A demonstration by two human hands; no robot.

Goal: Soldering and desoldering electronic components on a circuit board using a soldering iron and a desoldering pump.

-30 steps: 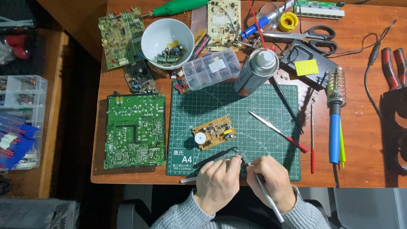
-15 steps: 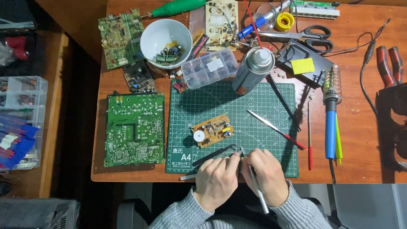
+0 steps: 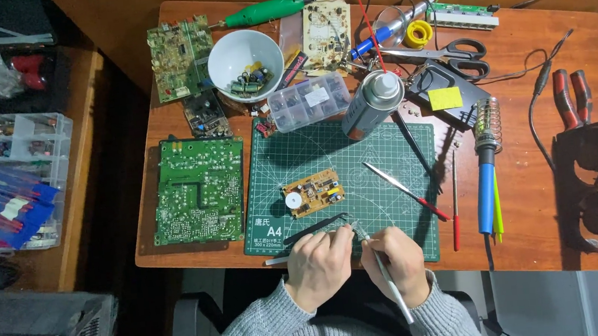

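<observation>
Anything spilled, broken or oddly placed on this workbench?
Nothing spilled or visibly broken. The silver spray can appears to stand at the green cutting mat's top edge. The small yellow circuit board lies askew on the mat. Both hands work at its near edge.

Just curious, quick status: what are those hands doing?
Left hand and right hand together at the cutting mat edge. Right grips thin tool. Nothing blocking.

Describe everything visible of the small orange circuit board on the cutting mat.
The small orange circuit board is a rectangle lying flat, component side up and slightly skewed, near the middle of the green cutting mat. A round white part sits at its left end; small dark and metallic components crowd the rest, too small to tell apart. Nothing touches it but the mat. Both hands work at the mat's near edge, apart from it.
</observation>
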